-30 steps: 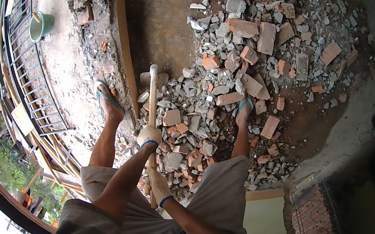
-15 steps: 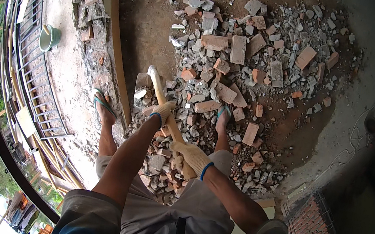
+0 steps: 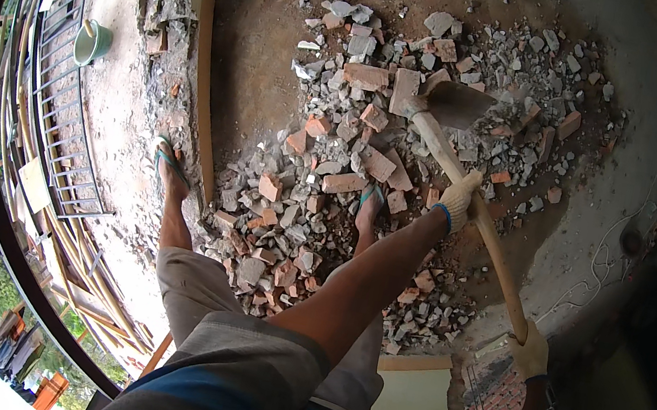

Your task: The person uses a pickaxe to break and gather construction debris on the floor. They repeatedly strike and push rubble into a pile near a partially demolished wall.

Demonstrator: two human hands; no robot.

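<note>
My two hands wear cream work gloves with blue cuffs and grip the long wooden handle of a hoe. Its broad dark blade (image 3: 457,105) rests over broken brick and grey chunks at the right part of the rubble pile (image 3: 290,225). Midway along the handle (image 3: 503,264) my left hand (image 3: 460,197) is closed around the wood. Lower right, near the handle's end, my right hand (image 3: 530,350) is wrapped round it. Just left of the blade lies a whole brick (image 3: 404,88).
My sandalled feet stand apart, the right foot (image 3: 369,208) amid rubble and the left foot (image 3: 171,166) on the pale ledge beyond a broken wall edge (image 3: 205,95). A green bucket (image 3: 93,45) stands by a metal railing (image 3: 61,79) at left. A thin cable (image 3: 598,270) lies at right.
The hoe has swung from the left side over to the right, its blade now upon the far rubble. Both hands have moved right and farther apart along the handle.
</note>
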